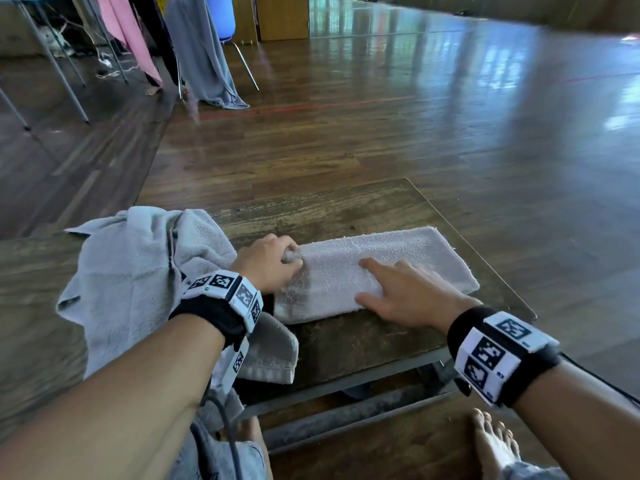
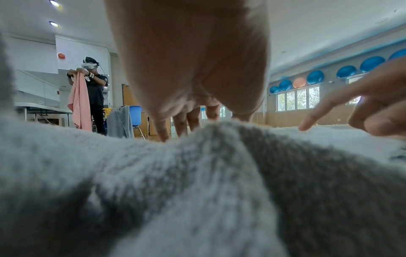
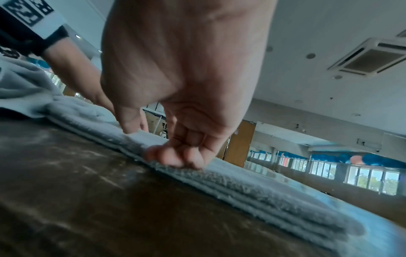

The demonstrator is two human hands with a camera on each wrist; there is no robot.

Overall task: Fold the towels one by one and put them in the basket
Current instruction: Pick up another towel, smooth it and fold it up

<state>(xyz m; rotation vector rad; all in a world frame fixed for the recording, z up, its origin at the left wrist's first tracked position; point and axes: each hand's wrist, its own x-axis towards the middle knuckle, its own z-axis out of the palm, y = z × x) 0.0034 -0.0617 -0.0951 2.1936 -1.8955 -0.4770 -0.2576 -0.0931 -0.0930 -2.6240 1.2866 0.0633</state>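
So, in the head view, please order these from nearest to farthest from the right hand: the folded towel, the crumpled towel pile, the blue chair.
1. Folded towel: under the right hand.
2. Crumpled towel pile: left, on the table.
3. Blue chair: far back, upper left.

basket: out of every view | left hand [image 1: 266,263] fingertips: buried in towel [image 1: 374,271] fold | far floor: blurred

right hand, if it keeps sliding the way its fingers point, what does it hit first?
The right hand lies flat on the folded towel, fingers pointing up-left toward the left hand, which pinches the towel's left end. It likely meets that hand first; no other obstacle shows between them.
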